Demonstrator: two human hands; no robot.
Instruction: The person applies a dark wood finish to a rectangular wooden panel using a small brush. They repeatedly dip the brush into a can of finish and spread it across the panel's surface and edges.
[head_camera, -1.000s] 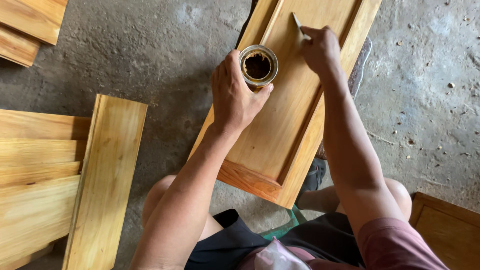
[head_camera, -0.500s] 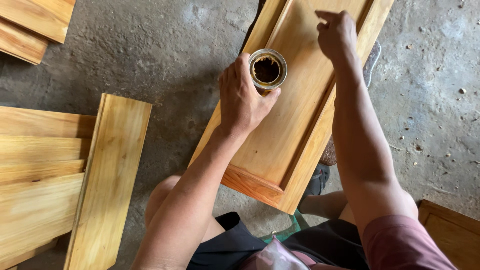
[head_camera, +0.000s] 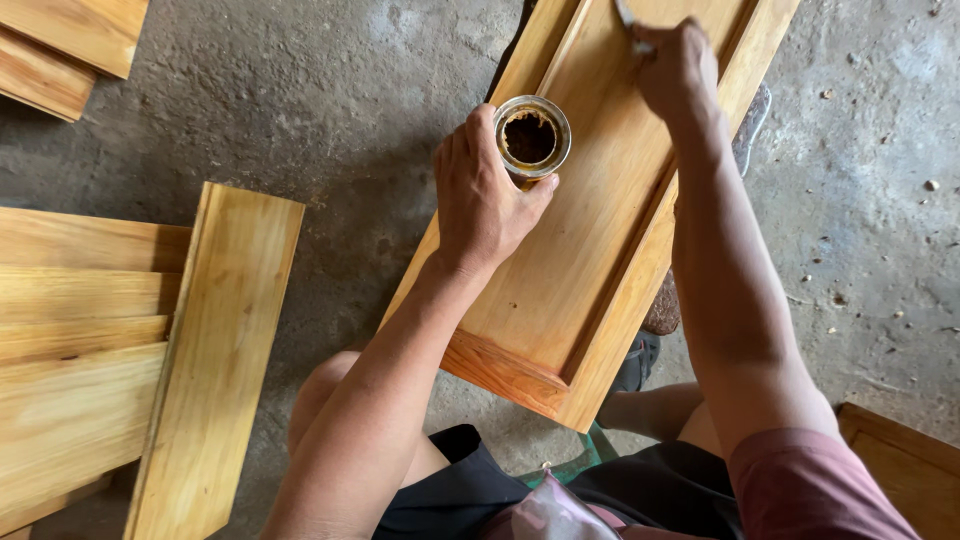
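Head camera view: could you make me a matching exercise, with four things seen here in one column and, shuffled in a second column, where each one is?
Things:
1. small round metal can of dark brown liquid
2. long framed golden wooden panel
3. thin brush
4. stack of pale yellow wooden boards

Places:
A. on the grey concrete floor at the left
B. gripped by the left hand
C. slanting across the person's lap
D. pinched in the right hand, tip on the panel

Pairs: 1-B, 2-C, 3-D, 4-A
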